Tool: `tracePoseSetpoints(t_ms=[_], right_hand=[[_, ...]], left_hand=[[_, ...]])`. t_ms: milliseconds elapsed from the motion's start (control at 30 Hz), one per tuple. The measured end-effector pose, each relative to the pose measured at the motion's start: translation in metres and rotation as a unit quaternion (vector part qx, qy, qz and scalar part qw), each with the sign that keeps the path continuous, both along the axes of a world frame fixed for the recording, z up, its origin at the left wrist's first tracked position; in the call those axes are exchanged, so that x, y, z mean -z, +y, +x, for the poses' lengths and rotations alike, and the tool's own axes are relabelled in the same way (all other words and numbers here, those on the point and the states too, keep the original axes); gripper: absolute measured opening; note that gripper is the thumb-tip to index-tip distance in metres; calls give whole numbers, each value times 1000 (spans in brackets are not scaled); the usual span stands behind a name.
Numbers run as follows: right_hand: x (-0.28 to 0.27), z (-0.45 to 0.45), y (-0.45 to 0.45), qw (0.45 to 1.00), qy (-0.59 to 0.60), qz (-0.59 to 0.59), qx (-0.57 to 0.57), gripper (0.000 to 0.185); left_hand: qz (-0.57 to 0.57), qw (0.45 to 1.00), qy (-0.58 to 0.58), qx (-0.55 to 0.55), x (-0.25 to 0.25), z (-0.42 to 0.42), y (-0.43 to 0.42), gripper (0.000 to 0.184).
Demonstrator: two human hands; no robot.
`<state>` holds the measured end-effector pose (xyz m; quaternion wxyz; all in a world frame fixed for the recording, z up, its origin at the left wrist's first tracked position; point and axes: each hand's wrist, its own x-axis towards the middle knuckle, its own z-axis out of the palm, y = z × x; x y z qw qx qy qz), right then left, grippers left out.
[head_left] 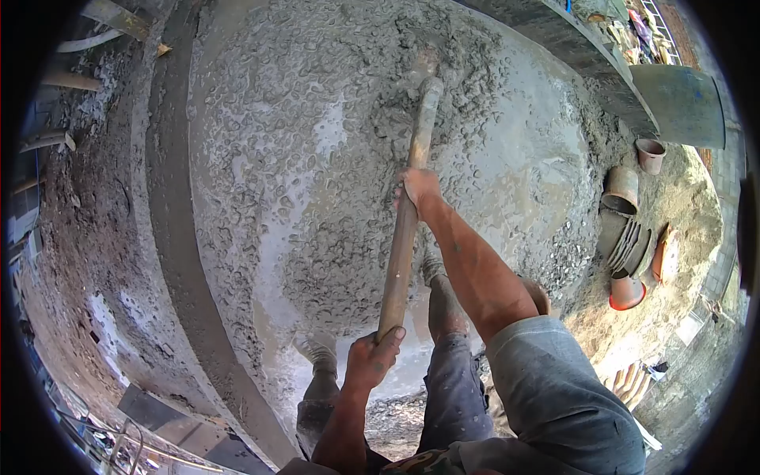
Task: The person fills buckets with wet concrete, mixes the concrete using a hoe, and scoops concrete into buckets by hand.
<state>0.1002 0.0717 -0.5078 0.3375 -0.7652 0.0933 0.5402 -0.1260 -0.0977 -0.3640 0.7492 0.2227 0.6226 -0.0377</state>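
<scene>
Both my hands grip a long wooden handle (402, 257) that slants up and forward. My right hand (421, 190) is wrapped round its middle, with the arm stretched out. Lower down, close to my legs, my left hand (374, 360) is closed round the near end, thumb along the wood. The far end is smeared with grey mud and reaches a heap of wet concrete (475, 79). Whatever head the tool has is buried there, though it looks hoe-like. I stand in the wet mix, my left boot (317, 352) and right boot (434, 273) coated in it.
A raised concrete edge (170, 214) runs along the left, and a board (570, 59) borders the upper right. Right of the mix lie a bucket (621, 190), a smaller pot (651, 156), stacked curved pieces (631, 247) and a red-rimmed bucket (627, 292). A big drum (679, 107) stands behind.
</scene>
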Motion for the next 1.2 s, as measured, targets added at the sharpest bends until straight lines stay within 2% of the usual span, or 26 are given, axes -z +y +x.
tracePoseSetpoints(t_ms=[67, 133, 267, 333, 400, 433, 467, 567, 600, 633, 667, 700, 733, 767, 800, 833, 867, 900, 967, 1033, 1100, 1167, 1200], right_hand=[[-6, -44, -37, 999, 28, 11, -45, 13], [-26, -94, -67, 999, 33, -13, -11, 15], [-47, -193, -173, 992, 108, -69, 22, 16], [-72, -230, -216, 985, 143, -93, 27, 16], [-86, -250, -248, 968, 217, -111, 51, 15], [-101, -250, -250, 966, 228, -110, 54, 14], [-116, -242, -245, 962, 248, -99, 54, 15], [-135, -191, -193, 968, 237, -71, 49, 14], [-137, -163, -159, 976, 210, -23, 56, 13], [-139, -131, -116, 981, 183, 27, 61, 13], [-143, -98, -69, 987, 129, 86, 51, 13], [-146, -64, -19, 988, 71, 136, 8, 15], [-150, -35, 32, 981, 36, 192, -7, 18], [-147, -8, 80, 966, -15, 255, -38, 19], [-142, 14, 129, 951, -60, 296, -58, 20], [-137, 32, 172, 935, -97, 332, -77, 20], [-116, 47, 211, 923, -117, 362, -68, 19], [-99, 56, 242, 918, -126, 367, -86, 20], [-26, 66, 288, 927, -152, 315, -133, 21], [67, 67, 325, 884, -301, 258, -247, 26], [96, 64, 320, 861, -351, 192, -313, 32], [59, 50, 329, 875, -317, 179, -318, 33], [57, 44, 336, 883, -299, 184, -313, 30]], left_hand=[[-36, 999, 2, -30, -24, -43, -33, 49], [-55, 995, 10, -78, -39, -90, -53, 48], [-79, 984, 123, 104, -98, -172, -122, 46], [-104, 981, 115, 113, -111, -216, -177, 45], [-9, 991, 19, 133, -66, -312, -317, 29], [-11, 992, 43, 121, -90, -307, -313, 27], [-81, 997, -4, 7, -71, -334, -359, 31], [-27, 974, 76, 214, -121, -228, -209, 41], [122, 967, 72, 213, -107, -194, -161, 53], [158, 951, 51, 261, -83, -158, -119, 54], [169, 952, 47, 250, -47, -126, -90, 56], [174, 959, -40, 218, -13, -92, -42, 50], [278, 949, -58, 139, 23, -52, -2, 45], [308, 945, -93, 54, 55, -14, 46, 41], [282, 954, -89, 58, 83, 18, 101, 46], [350, 932, -85, 42, 124, 43, 143, 50], [362, 928, -72, 55, 138, 66, 191, 54], [338, 936, -99, 5, 167, 81, 215, 56], [278, 946, -139, -94, 212, 104, 230, 60], [197, 952, -151, -180, 231, 119, 228, 62], [146, 940, -194, -240, 227, 127, 214, 64], [135, 923, -210, -294, 204, 139, 214, 63], [115, 937, -189, -269, 180, 132, 216, 63]])
